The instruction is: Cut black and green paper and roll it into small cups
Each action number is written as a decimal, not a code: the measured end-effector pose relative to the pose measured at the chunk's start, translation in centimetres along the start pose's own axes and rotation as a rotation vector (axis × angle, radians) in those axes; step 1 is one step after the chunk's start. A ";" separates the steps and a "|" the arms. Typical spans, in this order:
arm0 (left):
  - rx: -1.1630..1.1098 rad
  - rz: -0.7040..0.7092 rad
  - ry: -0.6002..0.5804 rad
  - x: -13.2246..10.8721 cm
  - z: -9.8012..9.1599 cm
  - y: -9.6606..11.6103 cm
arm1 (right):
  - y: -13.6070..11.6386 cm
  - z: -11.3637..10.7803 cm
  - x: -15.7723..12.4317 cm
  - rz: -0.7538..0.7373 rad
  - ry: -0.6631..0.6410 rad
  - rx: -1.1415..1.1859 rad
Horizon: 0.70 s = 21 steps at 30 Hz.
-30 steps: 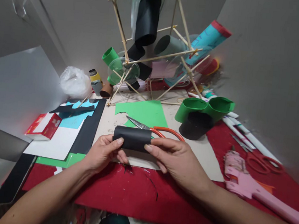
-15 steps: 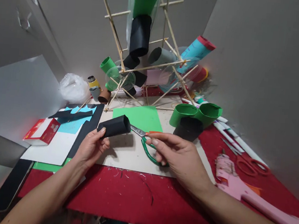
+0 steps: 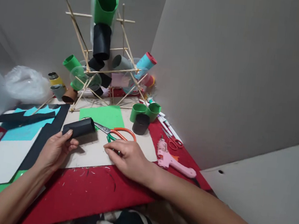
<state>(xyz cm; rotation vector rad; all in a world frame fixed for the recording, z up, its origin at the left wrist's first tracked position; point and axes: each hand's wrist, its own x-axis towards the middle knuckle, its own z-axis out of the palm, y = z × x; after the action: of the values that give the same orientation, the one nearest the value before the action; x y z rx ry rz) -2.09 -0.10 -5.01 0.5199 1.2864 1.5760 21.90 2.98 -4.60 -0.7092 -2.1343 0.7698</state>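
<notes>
My left hand [image 3: 57, 148] is closed round the near end of a black paper tube [image 3: 79, 128], held tilted above the pale work board. Its open end faces right. Scissors [image 3: 107, 129] with one orange and one green handle lie just right of the tube, blades towards its opening. My right hand [image 3: 128, 159] is over the green handle, thumb and fingers pinched together. The fingers hide part of that handle, and what they hold, if anything, does not show. A green sheet [image 3: 103, 116] is on the board behind the scissors.
A stick frame [image 3: 112, 71] carrying paper tubes stands at the back. Two green tubes [image 3: 138, 111] and a black one [image 3: 141, 124] stand to the right. Beyond are a pink glue gun [image 3: 172, 160] and red-handled scissors [image 3: 174, 144]. A plastic bag [image 3: 26, 84] sits far left.
The view has swung right, so things appear further left. My right hand has shifted from the scissors' pivot and orange handle to the green handle. My left hand keeps the black tube.
</notes>
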 end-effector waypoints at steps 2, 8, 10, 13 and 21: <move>0.014 -0.021 -0.005 0.1 0.0 -0.2 | -1.6 -2.4 -0.8 -0.038 -0.101 -0.197; 0.049 -0.024 -0.048 -0.3 0.1 -0.4 | 0.0 -9.7 -6.4 0.300 0.068 -0.770; 0.061 -0.009 -0.069 -0.5 0.1 -0.6 | 2.4 -10.7 -8.9 0.375 0.016 -0.885; 0.083 0.023 -0.127 -0.8 0.0 -1.1 | 5.9 -10.7 -11.8 0.341 -0.118 -0.911; 0.133 0.071 -0.197 -1.2 -0.5 -1.6 | 9.0 -10.0 -13.1 0.316 -0.157 -0.969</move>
<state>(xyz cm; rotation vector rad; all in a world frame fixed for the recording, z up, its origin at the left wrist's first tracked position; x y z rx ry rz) -1.32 -1.43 -6.33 0.7930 1.2380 1.4631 39.34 2.92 -11.51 -1.5381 -2.5304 -0.1411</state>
